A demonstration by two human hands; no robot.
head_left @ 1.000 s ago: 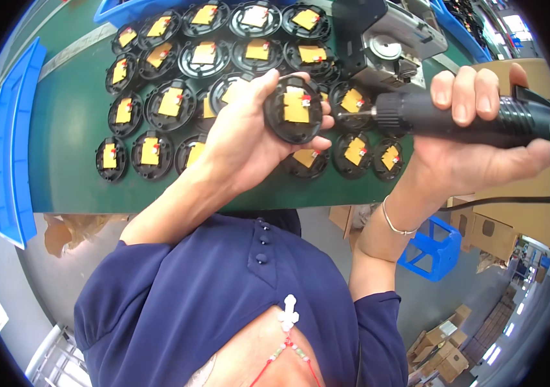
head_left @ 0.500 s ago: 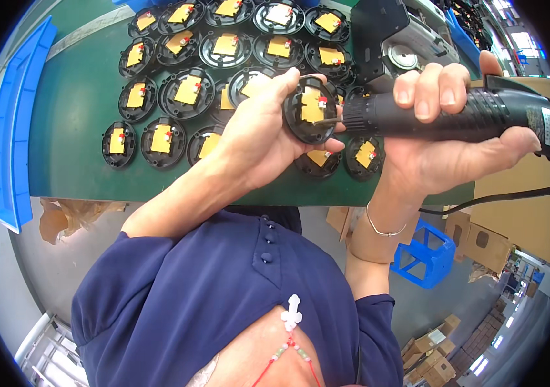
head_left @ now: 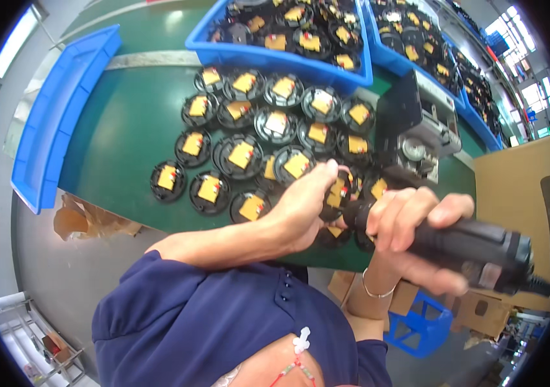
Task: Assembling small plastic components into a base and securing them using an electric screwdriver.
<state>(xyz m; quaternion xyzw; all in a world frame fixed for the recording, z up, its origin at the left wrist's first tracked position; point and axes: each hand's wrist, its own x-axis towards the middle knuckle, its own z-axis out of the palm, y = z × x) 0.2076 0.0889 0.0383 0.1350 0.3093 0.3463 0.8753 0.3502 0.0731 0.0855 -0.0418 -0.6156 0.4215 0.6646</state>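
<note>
Holding a black disc [head_left: 336, 198] by its edge, L hand [head_left: 301, 209] has its thumb near the top, other fingers partly hidden. Disc's over the green table [head_left: 113, 155], by rows of similar discs [head_left: 238, 157]. R hand [head_left: 410, 235] is wrapped round a fat black power screwdriver [head_left: 468, 248], nose right by the disc; can't tell if tip touches. Disc is prob. light, stiff plastic, maybe slick: best gripped at the rim, clear of the yellow pad [head_left: 336, 189], which looks easy to mark. Screwdriver's prob. heavier, best held mid-body.
</note>
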